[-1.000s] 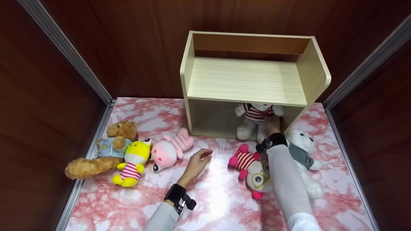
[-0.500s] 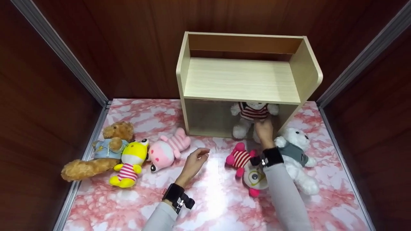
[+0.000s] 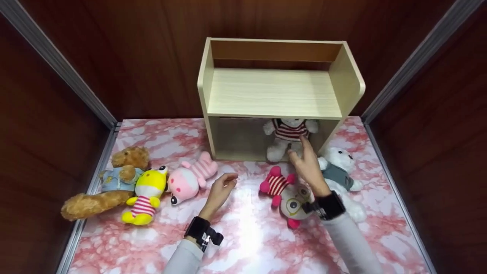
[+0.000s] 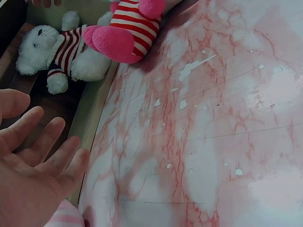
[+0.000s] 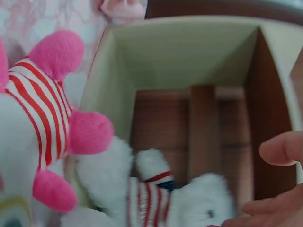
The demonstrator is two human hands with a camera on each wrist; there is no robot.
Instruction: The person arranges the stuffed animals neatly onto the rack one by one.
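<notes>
A white teddy bear in a red-striped sweater [image 3: 291, 131] sits in the lower right of the pale wooden shelf [image 3: 274, 91]; its head is mostly hidden by the middle board in the head view. My right hand [image 3: 309, 167] is in front of the bear, fingers spread and gripping nothing. Whether a fingertip touches the bear, I cannot tell. The left wrist view shows the whole bear [image 4: 78, 59] leaning inside the frame. My left hand [image 3: 220, 192] hovers near the pink plush toy [image 3: 190, 179], palm empty and fingers loosely bent.
Below my right hand lies a pink-limbed plush with glasses [image 3: 291, 198]. A white bear in a grey vest [image 3: 340, 175] lies beside my right wrist. On the left are a yellow frog plush [image 3: 146, 196] and a brown plush squirrel [image 3: 121, 175]. Dark wooden walls enclose the pink marbled surface [image 3: 243, 236].
My right hand has let go of the striped-sweater bear and drawn back toward the front. The bear stays in the shelf. My left hand keeps its pose while the head view shifts slightly.
</notes>
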